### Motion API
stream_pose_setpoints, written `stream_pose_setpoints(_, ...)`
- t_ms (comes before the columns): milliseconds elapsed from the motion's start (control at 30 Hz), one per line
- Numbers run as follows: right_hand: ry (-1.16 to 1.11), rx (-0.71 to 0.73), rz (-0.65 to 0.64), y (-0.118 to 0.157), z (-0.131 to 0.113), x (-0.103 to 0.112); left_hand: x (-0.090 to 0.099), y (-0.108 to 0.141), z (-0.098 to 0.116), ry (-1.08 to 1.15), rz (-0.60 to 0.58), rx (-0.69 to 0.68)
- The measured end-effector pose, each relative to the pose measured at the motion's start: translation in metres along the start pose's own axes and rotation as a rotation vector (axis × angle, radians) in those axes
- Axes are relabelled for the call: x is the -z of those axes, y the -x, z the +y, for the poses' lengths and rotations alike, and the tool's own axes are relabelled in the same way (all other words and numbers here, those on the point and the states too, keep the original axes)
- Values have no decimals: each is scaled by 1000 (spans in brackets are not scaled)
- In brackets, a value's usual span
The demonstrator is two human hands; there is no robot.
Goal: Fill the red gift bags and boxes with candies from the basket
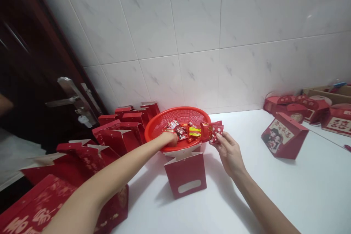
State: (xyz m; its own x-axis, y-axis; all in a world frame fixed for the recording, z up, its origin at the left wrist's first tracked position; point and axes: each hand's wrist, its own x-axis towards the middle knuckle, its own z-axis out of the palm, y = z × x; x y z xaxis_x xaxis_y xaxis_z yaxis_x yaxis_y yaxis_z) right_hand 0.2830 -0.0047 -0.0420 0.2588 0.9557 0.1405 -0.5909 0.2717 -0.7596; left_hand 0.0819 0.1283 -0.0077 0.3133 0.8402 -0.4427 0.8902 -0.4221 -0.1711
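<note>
My left hand (171,138) reaches over the near rim of a red plastic colander (156,119), down among wrapped sweets (182,131); its fingers are hidden there. At the colander's right rim, my right hand (230,150) pinches red sweet packets (216,131), one of them white-spotted, between thumb and fingers. A yellow-and-red packet (194,132) lies among the sweets to the left of them. Just in front of the colander stands an open-topped red paper gift box (186,170) with an oval window. Its inside is mostly hidden from here.
Several open red boxes (120,137) crowd the left of the white table (274,190). A closed red box (287,135) with a printed picture stands at right. Behind it are more handled boxes (312,108) and a cardboard carton (320,91). A tiled wall (197,76) borders the back.
</note>
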Motion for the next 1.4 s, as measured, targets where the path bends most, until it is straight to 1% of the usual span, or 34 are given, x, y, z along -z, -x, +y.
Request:
stream_pose_setpoints(100,2,1,-4,0,1,1,0,-1,-2,40,-70,-1)
stream_pose_setpoints(200,-11,-8,4,-1,0,0,1,0,-2,116,-103,-34)
stream_pose_setpoints(333,-11,-13,10,0,-1,0,12,2,-8,301,-124,-97)
stream_pose_setpoints(400,1,-11,3,0,-2,0,22,3,-16,477,-85,-160)
stream_pose_setpoints(533,14,2,-5,0,-1,1,40,4,-34,1098,124,-372)
stream_pose_setpoints(567,17,6,-5,0,-1,0,42,4,-36,1205,163,-407)
stream_pose_setpoints(633,17,9,-5,-1,-1,0,45,6,-37,1288,215,-432)
stream_pose_setpoints(733,9,0,0,-1,-1,0,44,10,-32,1306,255,-446)
stream_pose_setpoints(800,8,-10,-1,0,-1,0,42,12,-28,1301,261,-461)
stream_pose_setpoints(933,19,-13,-9,1,-1,-1,42,12,-21,1292,301,-479)
stream_pose_setpoints(1067,25,2,-13,1,-2,-3,47,9,-11,1225,336,-514)
stream_pose_setpoints(1133,21,4,-6,0,-3,-3,50,8,-8,1152,351,-518)
stream_pose_setpoints(1200,21,-1,3,0,-4,-2,51,7,-10,1013,381,-452)
stream_pose_setpoints(1267,23,-4,2,0,-5,-2,50,5,-17,858,396,-343)
stream_pose_setpoints(1333,24,-7,-11,0,-5,-3,48,3,-29,737,360,-255)
stream_pose_setpoints(1400,29,-15,-24,1,-5,-4,45,2,-40,642,290,-196)
